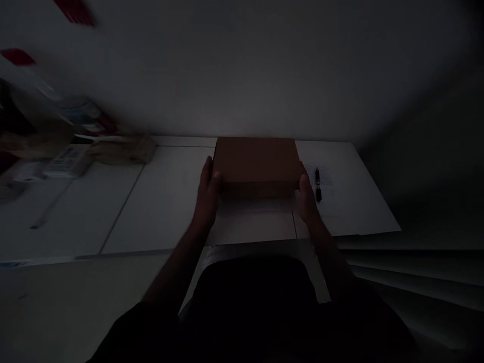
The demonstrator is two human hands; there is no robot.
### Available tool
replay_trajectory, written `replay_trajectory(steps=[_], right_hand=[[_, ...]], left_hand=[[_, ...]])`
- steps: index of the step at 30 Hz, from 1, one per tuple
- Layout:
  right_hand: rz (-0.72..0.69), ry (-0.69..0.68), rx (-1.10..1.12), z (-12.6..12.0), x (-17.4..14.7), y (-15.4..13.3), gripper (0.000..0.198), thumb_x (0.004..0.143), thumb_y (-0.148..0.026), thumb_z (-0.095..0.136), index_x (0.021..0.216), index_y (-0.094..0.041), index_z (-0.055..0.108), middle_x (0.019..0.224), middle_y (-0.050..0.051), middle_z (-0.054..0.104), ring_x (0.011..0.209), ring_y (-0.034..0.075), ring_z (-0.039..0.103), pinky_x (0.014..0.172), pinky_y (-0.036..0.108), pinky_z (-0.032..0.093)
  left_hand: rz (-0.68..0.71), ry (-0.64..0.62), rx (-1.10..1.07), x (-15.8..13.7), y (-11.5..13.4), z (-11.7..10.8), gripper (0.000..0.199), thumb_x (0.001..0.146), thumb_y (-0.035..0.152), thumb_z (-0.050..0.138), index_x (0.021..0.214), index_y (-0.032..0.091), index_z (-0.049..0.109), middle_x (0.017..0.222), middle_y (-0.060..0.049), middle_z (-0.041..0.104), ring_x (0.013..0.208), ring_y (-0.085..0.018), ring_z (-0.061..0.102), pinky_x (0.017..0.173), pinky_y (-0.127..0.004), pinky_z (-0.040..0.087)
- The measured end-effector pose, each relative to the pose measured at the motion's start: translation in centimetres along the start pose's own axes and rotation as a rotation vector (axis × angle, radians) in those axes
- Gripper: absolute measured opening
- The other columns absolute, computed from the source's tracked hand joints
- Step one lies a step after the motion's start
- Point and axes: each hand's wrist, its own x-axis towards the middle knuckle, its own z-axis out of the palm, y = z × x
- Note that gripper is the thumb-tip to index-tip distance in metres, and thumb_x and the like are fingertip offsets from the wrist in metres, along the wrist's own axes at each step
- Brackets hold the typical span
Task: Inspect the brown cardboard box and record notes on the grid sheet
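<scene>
A brown cardboard box is in the middle of the head view, over the white table. Its closed, plain top and near side face me. My left hand grips its left side, with the thumb at the near left corner. On the opposite side my right hand holds the near right corner, its fingers partly hidden by the box. Whether the box rests on the table or is slightly raised, I cannot tell in the dim light. Right of the box lie a dark pen and a sheet with handwriting.
At the left, a crumpled brown paper bag, a white box and a blurred plastic bottle stand along the wall. A thin cable lies nearer. Drawer-like ledges are at the lower right.
</scene>
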Motion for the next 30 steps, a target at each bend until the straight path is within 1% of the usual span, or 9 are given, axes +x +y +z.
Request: replay_trajectory(steps=[2, 5, 7, 10, 14, 18, 23, 28, 30], right_hand=[[0.022, -0.010, 0.013, 0.2, 0.0, 0.1, 0.085, 0.092, -0.088, 0.035, 0.154, -0.031, 0.044, 0.162, 0.002, 0.033, 0.155, 0.029, 0.022, 0.131, 0.053, 0.015], [0.050, 0.017, 0.006, 0.4, -0.2, 0.1, 0.089, 0.088, -0.091, 0.036, 0.151, -0.029, 0.050, 0.158, 0.004, 0.039, 0.154, 0.029, 0.025, 0.131, 0.052, 0.012], [0.064, 0.024, 0.018, 0.4, -0.3, 0.0, 0.090, 0.087, -0.092, 0.038, 0.149, -0.029, 0.051, 0.158, 0.005, 0.040, 0.153, 0.030, 0.027, 0.130, 0.053, 0.014], [0.083, 0.002, 0.064, 0.3, -0.4, -0.1, 0.084, 0.089, -0.089, 0.039, 0.149, -0.032, 0.051, 0.158, 0.003, 0.039, 0.152, 0.029, 0.029, 0.129, 0.054, 0.021], [0.111, 0.011, 0.103, 0.4, -0.2, -0.5, 0.082, 0.086, -0.090, 0.043, 0.143, -0.031, 0.056, 0.155, 0.003, 0.044, 0.151, 0.028, 0.031, 0.129, 0.053, 0.022], [0.126, 0.063, 0.129, 0.7, 0.1, -0.9, 0.087, 0.081, -0.092, 0.047, 0.139, -0.029, 0.058, 0.153, 0.005, 0.046, 0.150, 0.029, 0.033, 0.127, 0.054, 0.024], [0.079, -0.007, 0.123, 1.1, 0.4, -2.2, 0.081, 0.088, -0.086, 0.044, 0.141, -0.026, 0.056, 0.153, 0.007, 0.046, 0.148, 0.028, 0.036, 0.127, 0.051, 0.026], [0.044, -0.101, 0.120, 1.8, 0.9, -3.9, 0.080, 0.091, -0.085, 0.041, 0.144, -0.027, 0.054, 0.150, 0.008, 0.048, 0.149, 0.030, 0.035, 0.121, 0.050, 0.038], [0.015, -0.114, 0.116, 2.2, 1.3, -4.4, 0.081, 0.091, -0.086, 0.041, 0.145, -0.027, 0.053, 0.149, 0.007, 0.049, 0.149, 0.030, 0.035, 0.121, 0.050, 0.038]], left_hand=[[0.005, -0.021, -0.025, -0.3, 0.4, 0.6, 0.063, 0.094, 0.064, 0.059, 0.146, 0.029, 0.054, 0.159, -0.007, 0.044, 0.152, -0.034, 0.032, 0.127, -0.050, 0.023], [0.030, -0.065, -0.130, -0.5, 0.7, 1.2, 0.053, 0.098, 0.059, 0.053, 0.141, 0.028, 0.058, 0.153, -0.006, 0.052, 0.149, -0.031, 0.036, 0.126, -0.047, 0.025], [0.031, -0.066, -0.196, -0.4, 0.7, 1.4, 0.049, 0.098, 0.055, 0.053, 0.138, 0.028, 0.060, 0.152, -0.005, 0.054, 0.149, -0.030, 0.038, 0.126, -0.046, 0.025], [0.029, -0.060, -0.259, -0.4, 0.5, 1.6, 0.045, 0.097, 0.050, 0.055, 0.135, 0.027, 0.062, 0.150, -0.005, 0.055, 0.147, -0.030, 0.040, 0.124, -0.044, 0.028], [0.029, -0.029, -0.267, -0.4, 0.6, 2.0, 0.045, 0.096, 0.048, 0.056, 0.134, 0.026, 0.062, 0.147, -0.004, 0.058, 0.141, -0.030, 0.047, 0.119, -0.042, 0.036], [0.024, -0.001, -0.250, -0.4, 0.9, 2.1, 0.049, 0.095, 0.049, 0.057, 0.137, 0.024, 0.061, 0.150, -0.005, 0.056, 0.142, -0.030, 0.046, 0.120, -0.043, 0.035], [0.016, 0.000, -0.259, 0.2, 1.5, 1.8, 0.050, 0.091, 0.050, 0.058, 0.134, 0.025, 0.063, 0.149, -0.005, 0.057, 0.142, -0.031, 0.046, 0.120, -0.044, 0.035], [0.065, 0.012, -0.273, 0.7, 2.1, 0.8, 0.045, 0.093, 0.047, 0.057, 0.132, 0.025, 0.065, 0.144, -0.004, 0.060, 0.139, -0.032, 0.049, 0.118, -0.043, 0.037], [0.084, 0.030, -0.269, 0.9, 2.5, 0.4, 0.044, 0.093, 0.047, 0.057, 0.130, 0.026, 0.065, 0.142, -0.003, 0.062, 0.137, -0.031, 0.051, 0.117, -0.043, 0.038]])
